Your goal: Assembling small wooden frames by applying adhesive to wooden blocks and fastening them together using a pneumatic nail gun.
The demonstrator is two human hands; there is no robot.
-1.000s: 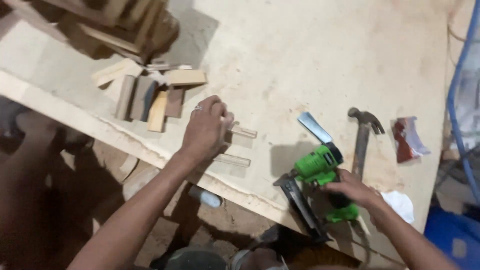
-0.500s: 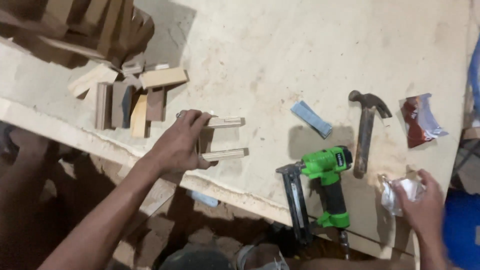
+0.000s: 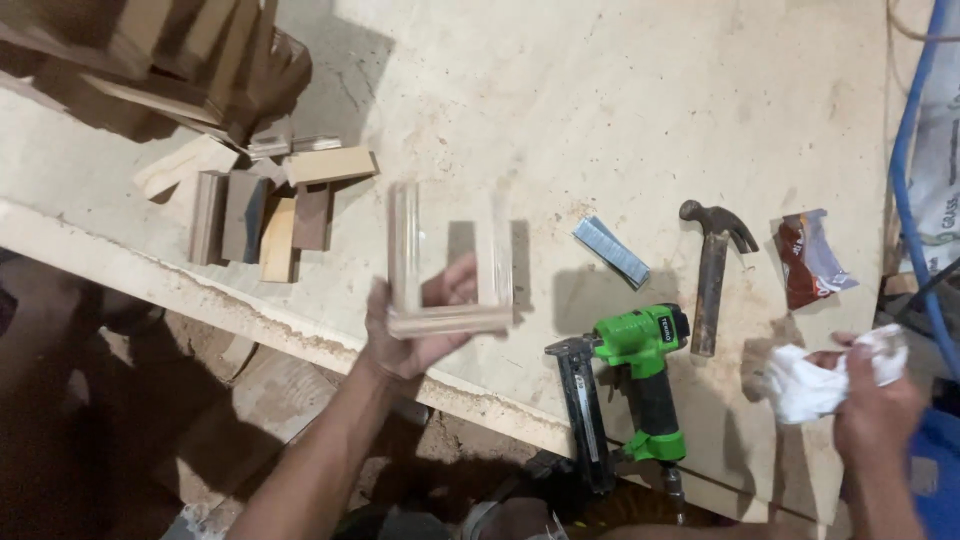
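Left hand (image 3: 415,325) grips a small U-shaped wooden frame (image 3: 450,275), fingers wrapped around its bottom rail, thumb on the front. Frame is lifted off the surface (image 3: 560,110), open end pointing away from the person, motion-blurred.

Right hand (image 3: 875,405) is at the surface's right edge, fingers closed on a crumpled white rag (image 3: 815,385).

Between the hands: green nail gun (image 3: 635,385) lying on the surface, black magazine toward the near edge. Just beyond it a strip of nails (image 3: 611,250), bluish-grey, lying diagonally. Hammer (image 3: 712,270) right of the gun, head away from the person, handle pointing toward them. Red and silver wrapper (image 3: 808,258) right of the hammer, near the rag.

Far left: loose pile of wood blocks (image 3: 255,205), with stacked offcuts (image 3: 170,50) behind in the corner. Blue hose (image 3: 915,170) runs down the right side, off the surface.
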